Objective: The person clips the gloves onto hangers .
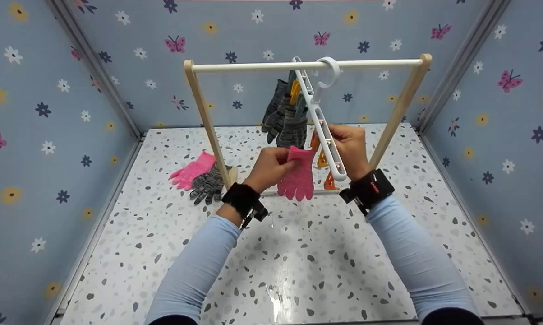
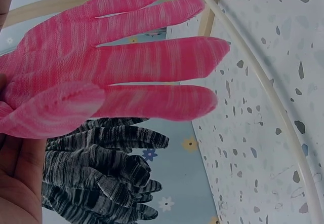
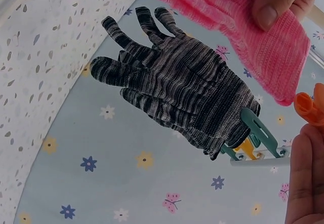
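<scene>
The left hand [image 1: 271,167] pinches the pink glove [image 1: 296,176] by its cuff, just left of the white hanger [image 1: 316,108]; the right hand [image 1: 350,146], reaching in from the hanger's right, has its grip clamped on an orange clip [image 1: 315,141]. The cuff's corner is near that clip but apart from it. If the clip closes on only the edge of the knit, the glove could probably slip out and drop to the table [image 1: 262,271] below the hanger. A hard pull could swing the hanger, since it hangs by one hook from the rail [image 1: 253,67], and could shake the dark striped gloves [image 1: 294,128] hung at its far end.

The hanger's bar stands between the hands, partly masking the right fingers. Two loose clips, a yellow-orange one [image 1: 322,159] and a lower orange one [image 1: 329,182], dangle under its near end and might snag the knit or the fingers. Well left of the hanger, another pink glove [image 1: 195,170] and a grey striped glove [image 1: 208,184] lie together beside the frame's leg [image 1: 207,117].
</scene>
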Action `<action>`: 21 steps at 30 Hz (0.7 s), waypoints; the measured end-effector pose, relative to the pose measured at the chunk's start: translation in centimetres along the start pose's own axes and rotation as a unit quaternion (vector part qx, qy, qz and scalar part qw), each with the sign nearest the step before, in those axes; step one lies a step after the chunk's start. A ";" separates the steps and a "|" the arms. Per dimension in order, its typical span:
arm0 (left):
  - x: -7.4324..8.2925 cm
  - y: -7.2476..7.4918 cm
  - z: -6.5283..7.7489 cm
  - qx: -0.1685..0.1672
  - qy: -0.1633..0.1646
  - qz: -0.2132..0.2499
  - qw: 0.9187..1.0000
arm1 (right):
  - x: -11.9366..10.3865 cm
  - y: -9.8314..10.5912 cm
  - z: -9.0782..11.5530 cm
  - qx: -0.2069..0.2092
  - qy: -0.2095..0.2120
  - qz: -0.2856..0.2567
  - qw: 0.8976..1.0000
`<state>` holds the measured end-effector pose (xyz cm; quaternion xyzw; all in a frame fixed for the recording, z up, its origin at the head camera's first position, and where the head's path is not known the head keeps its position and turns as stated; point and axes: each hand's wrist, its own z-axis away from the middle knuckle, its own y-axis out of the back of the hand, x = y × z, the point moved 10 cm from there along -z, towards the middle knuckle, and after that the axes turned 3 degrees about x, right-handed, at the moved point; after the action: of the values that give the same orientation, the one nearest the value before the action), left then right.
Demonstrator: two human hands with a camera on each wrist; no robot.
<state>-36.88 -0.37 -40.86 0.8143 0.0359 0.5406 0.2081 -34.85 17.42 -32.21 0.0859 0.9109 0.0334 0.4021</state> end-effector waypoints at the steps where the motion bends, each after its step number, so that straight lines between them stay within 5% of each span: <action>1: 0.1 -0.1 -0.1 -0.001 -0.003 0.002 1.000 | 0.0 0.0 0.0 0.001 -0.001 0.003 1.000; 21: 1.7 -0.9 -0.5 -0.012 -0.027 0.017 0.999 | 0.5 0.1 0.1 -0.013 -0.028 -0.032 0.999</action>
<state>-36.48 1.09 -39.52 0.8263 0.0100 0.5225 0.2099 -35.07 17.61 -32.64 0.0526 0.9010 0.0301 0.4296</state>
